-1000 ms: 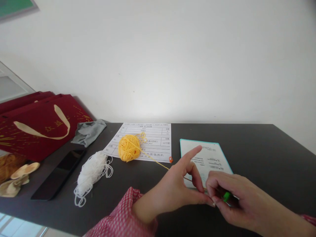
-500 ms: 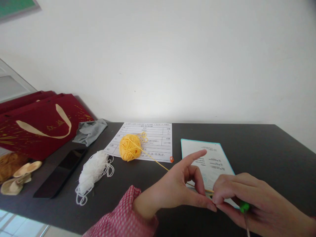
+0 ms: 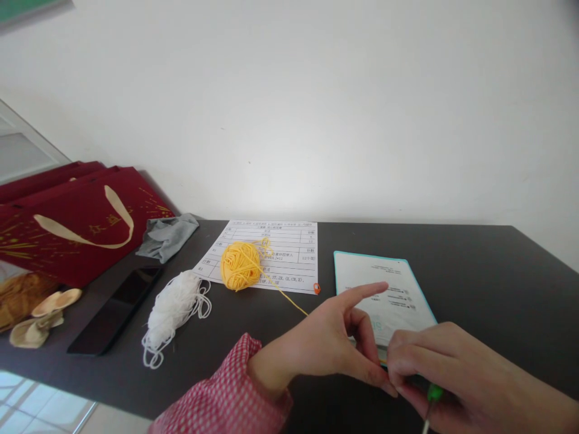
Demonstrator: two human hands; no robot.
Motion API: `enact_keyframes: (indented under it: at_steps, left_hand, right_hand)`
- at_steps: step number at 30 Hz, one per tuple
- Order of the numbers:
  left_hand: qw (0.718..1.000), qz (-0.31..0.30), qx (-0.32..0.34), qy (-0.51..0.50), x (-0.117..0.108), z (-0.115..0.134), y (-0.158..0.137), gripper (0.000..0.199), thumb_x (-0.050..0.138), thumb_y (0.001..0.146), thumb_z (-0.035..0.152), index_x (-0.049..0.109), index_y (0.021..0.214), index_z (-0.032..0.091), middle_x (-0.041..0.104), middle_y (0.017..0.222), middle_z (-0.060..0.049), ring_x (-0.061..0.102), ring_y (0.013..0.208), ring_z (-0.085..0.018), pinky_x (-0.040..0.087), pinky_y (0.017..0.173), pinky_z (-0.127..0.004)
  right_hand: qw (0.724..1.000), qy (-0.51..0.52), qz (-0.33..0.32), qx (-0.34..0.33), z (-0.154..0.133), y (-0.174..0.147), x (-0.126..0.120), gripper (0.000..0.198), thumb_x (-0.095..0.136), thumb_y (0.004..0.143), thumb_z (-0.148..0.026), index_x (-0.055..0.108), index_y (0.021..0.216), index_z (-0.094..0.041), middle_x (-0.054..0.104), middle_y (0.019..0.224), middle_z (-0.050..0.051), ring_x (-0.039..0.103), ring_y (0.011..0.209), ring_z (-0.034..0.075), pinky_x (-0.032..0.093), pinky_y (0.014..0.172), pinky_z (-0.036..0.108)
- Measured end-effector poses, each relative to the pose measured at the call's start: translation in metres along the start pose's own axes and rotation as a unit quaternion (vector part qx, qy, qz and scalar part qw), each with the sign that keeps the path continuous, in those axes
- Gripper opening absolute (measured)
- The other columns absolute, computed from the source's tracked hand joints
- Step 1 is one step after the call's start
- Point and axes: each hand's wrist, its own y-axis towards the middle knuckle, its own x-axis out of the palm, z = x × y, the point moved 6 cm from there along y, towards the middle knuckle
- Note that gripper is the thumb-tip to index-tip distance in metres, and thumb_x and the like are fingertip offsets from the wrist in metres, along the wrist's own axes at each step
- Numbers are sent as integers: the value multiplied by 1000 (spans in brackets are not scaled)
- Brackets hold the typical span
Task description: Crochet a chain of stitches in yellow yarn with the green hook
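My left hand (image 3: 332,340) points its index finger outward, while its thumb and other fingers close on the yellow yarn (image 3: 292,301). That strand runs back to a yellow yarn ball (image 3: 239,265) lying on a printed sheet. Pressed against the left fingertips, my right hand (image 3: 446,367) grips a crochet hook (image 3: 434,393) with a green part and a metal shaft showing below the palm. Where the fingertips meet, the hook's tip and the worked yarn are hidden.
On the dark table lie a white yarn skein (image 3: 174,310), a black phone (image 3: 115,313), a grey cloth (image 3: 167,235), a printed sheet (image 3: 289,232), an orange stitch marker (image 3: 317,289) and a blue-edged white packet (image 3: 362,268). Red gift bags (image 3: 85,223) stand left, near brown yarn (image 3: 22,295).
The view has shifted slightly. My right hand has turned a little, swinging the green part of the crochet hook left and down. Both hands stay together at the fingertips.
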Motion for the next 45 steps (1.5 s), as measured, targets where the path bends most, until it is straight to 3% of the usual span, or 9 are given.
enact_keyframes:
  at_steps: [4, 10, 19, 28, 33, 39, 45]
  left_hand:
    - [1000, 2, -17, 11, -2, -5, 3, 124, 96, 42, 9, 42, 151, 30, 61, 59, 11, 54, 53, -7, 38, 56, -21]
    - [999, -9, -35, 2, -2, -8, 5, 126, 96, 40, 6, 41, 151, 31, 62, 58, 11, 55, 53, -7, 38, 56, -20]
    - [999, -14, -19, -33, -2, -10, 4, 122, 97, 41, 9, 44, 149, 30, 62, 59, 11, 55, 54, -7, 42, 60, -21]
    - [998, -20, -8, -55, 0, -7, 3, 118, 97, 42, 8, 48, 147, 30, 62, 59, 11, 55, 55, -6, 43, 62, -21]
    - [997, -28, -13, -71, 1, -6, 4, 118, 96, 41, 6, 48, 146, 30, 63, 59, 11, 56, 54, -5, 42, 58, -18]
    - [995, -37, -7, -89, 1, -7, 3, 114, 96, 42, 6, 52, 144, 30, 64, 59, 11, 56, 53, -5, 45, 60, -18]
    - [994, -14, 17, -105, -5, -1, -1, 113, 98, 40, 8, 54, 141, 31, 63, 58, 12, 56, 52, -6, 47, 59, -19]
  right_hand:
    - [999, -34, -8, -23, -7, 7, 1, 29, 44, 61, -1, 50, 75, -26, 64, 63, -9, 62, 48, 9, 46, 46, 18]
    - [998, -55, -22, -8, -5, 4, 8, 32, 45, 53, -2, 48, 74, -26, 66, 65, -9, 66, 50, 11, 50, 49, 19]
    - [998, -65, 19, -15, -8, 5, 3, 30, 44, 55, -3, 46, 74, -26, 63, 61, -8, 62, 48, 11, 45, 47, 20]
    - [996, -63, 53, -28, -11, 7, -7, 27, 40, 68, -2, 46, 78, -26, 63, 62, -9, 63, 50, 9, 45, 49, 19]
    - [998, -33, 46, -15, -7, 1, 0, 27, 43, 71, -2, 45, 81, -26, 61, 64, -9, 59, 52, 8, 42, 53, 20]
    - [999, -21, 36, -1, 0, -5, 10, 29, 43, 71, 0, 47, 85, -26, 60, 69, -6, 58, 58, 11, 42, 58, 23]
    - [998, -46, 48, -18, -1, -5, 0, 31, 41, 67, 1, 42, 83, -26, 55, 65, -7, 55, 54, 9, 43, 55, 17]
